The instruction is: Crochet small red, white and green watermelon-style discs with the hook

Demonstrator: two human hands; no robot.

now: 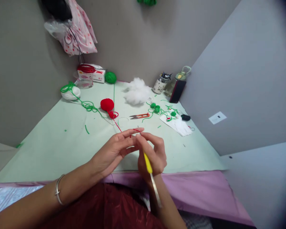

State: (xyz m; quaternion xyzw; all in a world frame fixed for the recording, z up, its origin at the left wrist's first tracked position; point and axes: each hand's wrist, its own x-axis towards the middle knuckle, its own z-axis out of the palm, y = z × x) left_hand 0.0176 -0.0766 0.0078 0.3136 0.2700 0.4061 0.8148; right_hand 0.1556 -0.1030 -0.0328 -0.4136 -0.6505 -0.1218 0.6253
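Note:
My right hand is closed around a crochet hook with a yellow grip; its metal tip points up at my left fingertips. Red yarn runs from the red ball on the table to my left hand, whose fingers pinch a small red and white piece and carry the strand over the index finger. Both hands meet at the hook's tip above the table's near part. Most of the small piece is hidden by the fingers.
Orange-handled snips lie beyond the hands, with white stuffing behind them. Green yarn trails across the left. At right are a white paper, green pieces, a phone and a pen jar.

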